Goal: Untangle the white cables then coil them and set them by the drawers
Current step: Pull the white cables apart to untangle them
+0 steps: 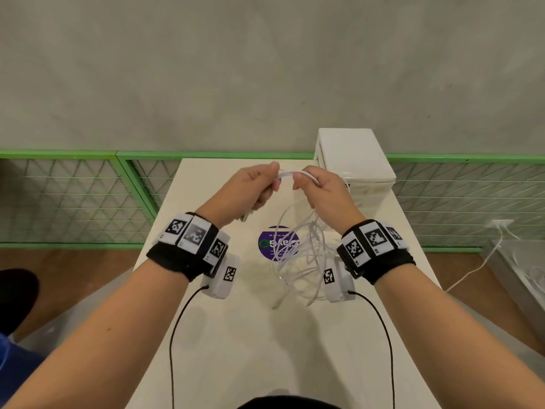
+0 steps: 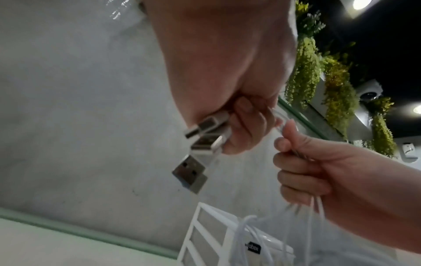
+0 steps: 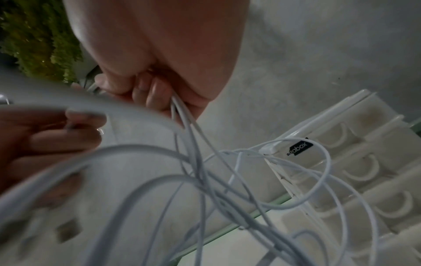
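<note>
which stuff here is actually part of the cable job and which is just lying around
Job: white cables, their USB plugs, drawers, left hand and right hand gripping the cables.

Lying about: purple sticker on table, green fence, clear bin.

Blurred white cables cross the right wrist view, hiding part of the left hand.

The right hand grips several thin white cables, which hang in tangled loops before the white plastic drawers. The left hand holds blurred strands beside it.
</note>
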`<state>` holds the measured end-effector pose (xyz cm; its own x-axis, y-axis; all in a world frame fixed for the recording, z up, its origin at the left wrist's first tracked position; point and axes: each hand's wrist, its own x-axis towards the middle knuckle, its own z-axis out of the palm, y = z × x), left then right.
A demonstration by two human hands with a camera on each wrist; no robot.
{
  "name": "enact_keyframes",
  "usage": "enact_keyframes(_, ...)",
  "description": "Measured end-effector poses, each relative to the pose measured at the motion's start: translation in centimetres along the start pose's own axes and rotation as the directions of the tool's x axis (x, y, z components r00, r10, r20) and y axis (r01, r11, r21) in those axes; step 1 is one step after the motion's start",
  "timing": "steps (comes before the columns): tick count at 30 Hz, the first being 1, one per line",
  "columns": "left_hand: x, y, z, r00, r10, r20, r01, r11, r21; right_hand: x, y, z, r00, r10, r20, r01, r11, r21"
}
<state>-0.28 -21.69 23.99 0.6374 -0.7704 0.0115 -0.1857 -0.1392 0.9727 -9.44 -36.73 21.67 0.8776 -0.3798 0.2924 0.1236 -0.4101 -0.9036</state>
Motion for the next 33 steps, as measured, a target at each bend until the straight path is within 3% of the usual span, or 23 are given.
enact_keyframes(3,-0.8,-0.7,0.6,0.970,-0.120,0.211,0.121,0.993,0.010,0.2,1.4,0.1,0.999,-0.020,0.029,0.021,1.000,-0.016)
enact_keyframes(6,-1.3,0.2,1.2,0.936,-0.073,0.344,0.146,0.971,-0.192,-0.3,3.2,0.9,0.994,0.005,0.105,0.005,0.995,-0.095)
enact_keyframes(9,-1.4,1.6,1.6,0.958,-0.021,0.286,0.120,0.936,-0.332,-1.4,4.7,2.2,0.980,0.094,0.176,-0.055,0.975,-0.214)
enact_keyframes(12,-1.4,2.1,1.7,0.979,0.013,0.203,0.060,0.934,-0.352,-2.1,5.9,3.2,0.984,0.036,0.174,0.003,0.977,-0.215)
enact_keyframes(18,-1.3,2.3,0.3,0.998,0.053,0.033,-0.033,0.894,-0.447,-2.6,8.2,3.1,0.985,-0.058,0.161,0.117,0.915,-0.386)
enact_keyframes(20,-1.2,2.1,-0.1,0.998,0.045,-0.035,-0.055,0.894,-0.444,-3.4,8.6,2.8,0.988,-0.133,0.080,0.154,0.900,-0.408)
enact_keyframes(23,-0.9,1.4,-1.2,0.993,0.013,-0.118,-0.065,0.892,-0.446,-4.5,9.1,2.1,0.943,-0.280,-0.180,0.185,0.891,-0.414)
enact_keyframes(25,-1.0,1.0,-1.8,0.992,-0.010,-0.123,-0.042,0.911,-0.410,-4.4,8.9,1.8,0.903,-0.311,-0.297,0.172,0.895,-0.412)
enact_keyframes(28,-1.1,0.8,-2.0,0.996,-0.025,-0.082,-0.005,0.934,-0.356,-3.7,8.5,2.1,0.863,-0.406,-0.301,0.221,0.839,-0.497)
enact_keyframes(33,-1.3,1.2,-1.7,0.999,-0.025,-0.036,0.011,0.936,-0.351,-3.2,8.2,3.2,0.883,-0.382,-0.273,0.218,0.848,-0.483)
